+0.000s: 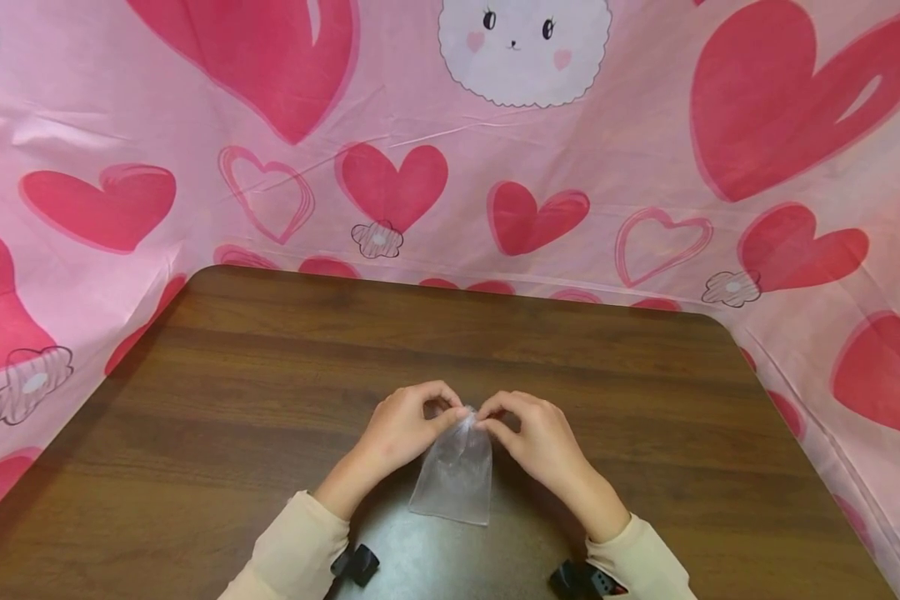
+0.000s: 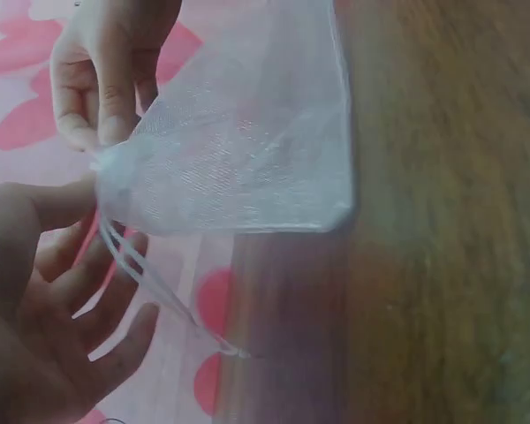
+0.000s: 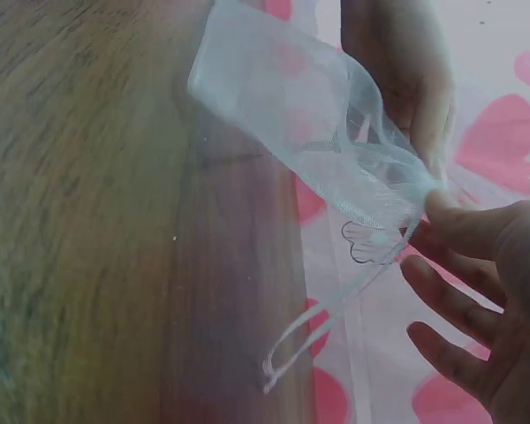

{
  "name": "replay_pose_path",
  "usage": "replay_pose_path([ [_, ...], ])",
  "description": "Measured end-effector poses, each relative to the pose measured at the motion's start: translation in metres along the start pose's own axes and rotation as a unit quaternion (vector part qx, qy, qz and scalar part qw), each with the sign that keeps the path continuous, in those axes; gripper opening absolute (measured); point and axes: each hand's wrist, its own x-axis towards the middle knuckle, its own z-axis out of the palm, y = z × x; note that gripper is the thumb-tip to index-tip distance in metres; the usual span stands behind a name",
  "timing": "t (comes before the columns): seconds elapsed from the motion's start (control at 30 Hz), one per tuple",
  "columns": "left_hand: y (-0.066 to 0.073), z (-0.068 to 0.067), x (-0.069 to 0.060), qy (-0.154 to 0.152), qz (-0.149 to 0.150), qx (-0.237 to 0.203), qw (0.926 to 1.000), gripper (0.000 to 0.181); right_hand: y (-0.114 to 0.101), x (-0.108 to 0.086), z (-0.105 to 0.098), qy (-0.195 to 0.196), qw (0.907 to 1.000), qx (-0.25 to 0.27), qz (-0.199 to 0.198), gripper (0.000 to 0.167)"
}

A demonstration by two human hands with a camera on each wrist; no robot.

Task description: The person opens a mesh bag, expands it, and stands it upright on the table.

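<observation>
"Right, you have the bag (image 1: 453, 487) between your left hand (image 1: 401, 429) and right hand (image 1: 538, 437), each pinching its bunched mouth with thumb and finger. How can you work that mouth well?"

"Keep your two pinches light and level, and share any tug evenly, so you don't skew the folds to one side. Take the cloth a little at a time; mesh this thin would probably slip or snag if you yanked it. Mind your spare fingers too: a cord loop (image 2: 193, 320) dangles by your left hand and a cord loop (image 3: 362, 280) by your right, and either could catch."

"Are you gripping cord as well as cloth?"

"You can't tell; your thumbs cover that spot."

"And where do you have the bag?"

"You have it around the middle of the near part of the worktop (image 1: 270, 358), its mouth end far and its bottom hem near. Whether that hem touches the wood, you can't be sure."

"How does it look to you?"

"You'd call it white, sheer and faintly shiny, narrow and crumpled where you pinch it, widening to a straight hem. You can see the brown wood dimly through it, and nothing shows inside."
</observation>
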Motion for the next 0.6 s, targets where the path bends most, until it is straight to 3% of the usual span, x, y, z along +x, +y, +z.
replay_pose_path([
  [0.23, 0.0047, -0.0006, -0.0010, 0.065, -0.006, -0.040, 0.9971, 0.006, 0.0037, 0.0013, -0.0004, 0.039, 0.9951, 0.070, 0.057, 0.018],
  [0.37, 0.0058, 0.0000, -0.0011, 0.082, 0.000, -0.047, 0.9955, 0.006, 0.0020, 0.0016, 0.0001, 0.039, 0.9889, 0.114, 0.087, 0.012],
  [0.6, 0.0077, 0.0024, -0.0013, 0.100, 0.012, -0.055, 0.9934, 0.007, 0.0003, 0.0033, 0.0032, 0.048, 0.9846, 0.138, 0.095, 0.008],
])
